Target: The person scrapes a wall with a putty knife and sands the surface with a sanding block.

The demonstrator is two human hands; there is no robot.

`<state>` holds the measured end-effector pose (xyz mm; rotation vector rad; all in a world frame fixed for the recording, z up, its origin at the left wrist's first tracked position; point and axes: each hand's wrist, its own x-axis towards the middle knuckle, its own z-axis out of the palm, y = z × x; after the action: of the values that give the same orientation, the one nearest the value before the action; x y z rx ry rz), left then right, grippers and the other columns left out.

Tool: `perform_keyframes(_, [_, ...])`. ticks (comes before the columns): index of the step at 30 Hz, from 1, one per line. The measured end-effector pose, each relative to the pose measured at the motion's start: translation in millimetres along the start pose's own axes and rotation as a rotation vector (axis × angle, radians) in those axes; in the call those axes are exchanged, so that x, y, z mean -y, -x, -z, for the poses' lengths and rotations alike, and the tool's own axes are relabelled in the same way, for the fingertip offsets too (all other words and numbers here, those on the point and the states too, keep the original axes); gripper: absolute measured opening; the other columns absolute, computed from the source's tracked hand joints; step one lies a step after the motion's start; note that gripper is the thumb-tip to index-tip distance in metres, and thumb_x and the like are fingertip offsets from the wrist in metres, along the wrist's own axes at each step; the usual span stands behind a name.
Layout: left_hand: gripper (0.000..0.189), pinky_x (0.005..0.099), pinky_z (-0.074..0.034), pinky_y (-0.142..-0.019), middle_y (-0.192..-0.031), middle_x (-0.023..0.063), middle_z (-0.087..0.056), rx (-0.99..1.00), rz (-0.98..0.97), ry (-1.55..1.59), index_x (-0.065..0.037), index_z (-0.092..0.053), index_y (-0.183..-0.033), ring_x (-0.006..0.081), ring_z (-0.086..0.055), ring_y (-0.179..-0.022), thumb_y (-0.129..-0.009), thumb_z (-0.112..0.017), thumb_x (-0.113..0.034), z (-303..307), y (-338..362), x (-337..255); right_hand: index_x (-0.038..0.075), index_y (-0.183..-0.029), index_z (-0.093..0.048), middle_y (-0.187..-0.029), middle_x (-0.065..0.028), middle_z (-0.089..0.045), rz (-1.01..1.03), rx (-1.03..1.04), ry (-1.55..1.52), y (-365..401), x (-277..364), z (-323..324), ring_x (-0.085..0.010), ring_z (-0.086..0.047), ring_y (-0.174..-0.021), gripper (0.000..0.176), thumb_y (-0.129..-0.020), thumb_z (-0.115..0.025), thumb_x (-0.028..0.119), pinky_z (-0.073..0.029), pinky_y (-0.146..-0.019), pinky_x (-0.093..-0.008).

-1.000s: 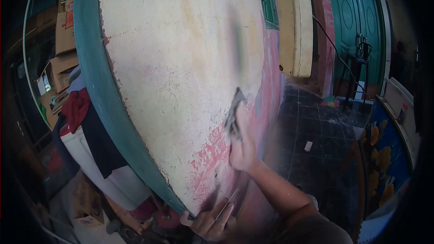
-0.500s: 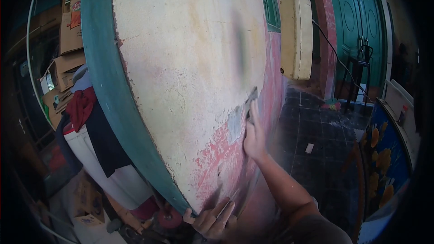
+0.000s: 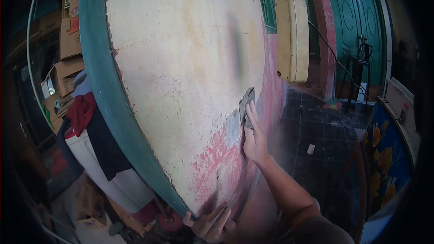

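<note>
The top of the round board [image 3: 181, 63] ran out of the frame, and its far edge was lost against the pink wall beyond, so its full outline could not be made out. The left hand [image 3: 210, 223] was partly cut off by the bottom of the view. Its fingers were spread against the lowest part of the board's face beside the teal rim [image 3: 104, 90], and whether the thumb hooked round that rim could not be told. The right hand [image 3: 254, 138] reached up from the near right, fingers straight and pressed together, flattening a grey abrasive sheet [image 3: 247, 101] against the cream face just above a patch of red paint. The thumb was hidden behind the hand, and only the upper part of the sheet showed past the fingertips. The board stood on edge and blocked most of what lay behind it. To its left, stacked cardboard boxes [image 3: 68, 40], a red cloth [image 3: 81, 113] and a white container [image 3: 113, 176] showed only in part, dim in shadow. To the right, a cream cushion-like pad [image 3: 291, 40] hung upright near the wall, with a dark cable [image 3: 337, 58] trailing away from it. Far off stood green doors [image 3: 361, 22]. Dark floor tiles [image 3: 316, 131] lay below them, and a blue panel painted with orange flowers [image 3: 382, 153] was cut off at the right.
</note>
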<state>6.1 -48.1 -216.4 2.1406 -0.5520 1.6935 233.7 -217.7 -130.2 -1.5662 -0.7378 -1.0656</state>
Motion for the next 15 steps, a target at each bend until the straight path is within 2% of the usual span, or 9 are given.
perform_keyframes(1, [0.029, 0.0563, -0.020, -0.129, -0.094, -0.0087, -0.082, -0.011, -0.005, -0.006, -0.021, -0.083, -0.121, 0.0080, -0.063, -0.068, -0.097, -0.066, -0.023, -0.9, 1.1, -0.1, -0.005, -0.161, -0.046, -0.174, -0.0299, -0.032, -0.031, -0.002, -0.021, -1.4, 1.0, 0.2, -0.0408, -0.027, -0.164, 0.055, -0.106, -0.044, 0.000, -0.021, -0.134, -0.0452])
perform_keyframes(4, [0.029, 0.0565, -0.020, -0.129, -0.093, -0.0093, -0.082, -0.039, -0.020, -0.035, -0.021, -0.083, -0.121, 0.0076, -0.063, -0.068, -0.097, -0.066, -0.023, -1.6, 4.6, -0.2, -0.011, -0.156, -0.050, -0.165, -0.0241, -0.049, -0.163, -0.148, -0.287, -6.8, 1.5, -6.0, -0.0315, -0.042, -0.157, 0.047, -0.113, -0.038, 0.005, -0.028, -0.131, -0.0410])
perform_keyframes(7, [0.029, 0.0567, -0.019, -0.129, -0.092, -0.0098, -0.082, -0.093, -0.048, -0.074, -0.022, -0.083, -0.121, 0.0072, -0.062, -0.068, -0.097, -0.066, -0.023, -6.4, 8.2, 2.3, -0.012, -0.154, -0.051, -0.161, -0.0219, -0.054, -0.253, -0.202, -0.436, -12.5, -0.1, -2.0, -0.0273, -0.048, -0.152, 0.045, -0.115, -0.040, 0.009, -0.034, -0.128, -0.0389])
perform_keyframes(8, [0.029, 0.0568, -0.019, -0.129, -0.092, -0.0099, -0.082, -0.121, -0.062, -0.090, -0.022, -0.083, -0.121, 0.0070, -0.062, -0.067, -0.097, -0.066, -0.023, -8.5, 8.6, 2.7, -0.012, -0.150, -0.055, -0.153, -0.0195, -0.060, -0.259, -0.231, -0.405, -12.8, 1.8, -1.3, -0.0253, -0.055, -0.143, 0.043, -0.117, -0.042, 0.013, -0.037, -0.125, -0.0376])
perform_keyframes(10, [0.029, 0.0570, -0.019, -0.130, -0.092, -0.0103, -0.082, -0.153, -0.081, -0.105, -0.022, -0.083, -0.120, 0.0068, -0.062, -0.067, -0.097, -0.066, -0.023, -11.4, 7.0, 1.8, -0.012, -0.146, -0.058, -0.148, -0.0192, -0.063, -0.277, -0.268, -0.475, -13.7, 4.1, 1.8, -0.0255, -0.059, -0.138, 0.042, -0.117, -0.043, 0.013, -0.041, -0.122, -0.0375])
perform_keyframes(11, [0.030, 0.0554, -0.022, -0.129, -0.095, -0.0104, -0.082, -0.122, -0.073, -0.112, -0.023, -0.083, -0.122, 0.0071, -0.063, -0.072, -0.098, -0.065, -0.024, -8.2, 3.6, -4.0, -0.012, -0.145, -0.060, -0.146, -0.0191, -0.065, -0.294, -0.272, -0.518, -10.5, 4.9, 3.0, -0.0257, -0.060, -0.136, 0.041, -0.117, -0.044, 0.013, -0.043, -0.120, -0.0374])
perform_keyframes(13, [0.032, 0.0524, -0.028, -0.129, -0.103, -0.0105, -0.082, -0.061, -0.034, -0.151, -0.023, -0.083, -0.126, 0.0079, -0.065, -0.083, -0.101, -0.063, -0.025, -0.9, -4.5, -14.9, -0.013, -0.138, -0.064, -0.137, -0.0214, -0.069, -0.359, -0.216, -0.344, -2.1, -9.2, 23.3, -0.0276, -0.064, -0.126, 0.040, -0.117, -0.045, 0.016, -0.047, -0.114, -0.0383])
perform_keyframes(14, [0.033, 0.0537, -0.033, -0.127, -0.109, -0.0081, -0.081, -0.305, -0.019, -0.045, -0.023, -0.082, -0.128, 0.0101, -0.066, -0.093, -0.100, -0.064, -0.023, -27.2, -10.3, -28.7, -0.012, -0.132, -0.068, -0.129, -0.0234, -0.072, -0.303, -0.239, -0.097, -7.6, 3.9, 31.6, -0.0304, -0.067, -0.119, 0.041, -0.117, -0.048, 0.019, -0.050, -0.108, -0.0394])
perform_keyframes(15, [0.035, 0.0553, -0.038, -0.125, -0.111, -0.0038, -0.079, -0.263, -0.139, 0.008, -0.019, -0.081, -0.127, 0.0125, -0.067, -0.101, -0.096, -0.065, -0.021, -24.1, -24.8, -26.8, -0.012, -0.130, -0.068, -0.129, -0.0231, -0.073, -0.161, -0.187, 0.003, -7.5, -13.4, 43.5, -0.0309, -0.069, -0.118, 0.042, -0.116, -0.049, 0.023, -0.052, -0.106, -0.0406])
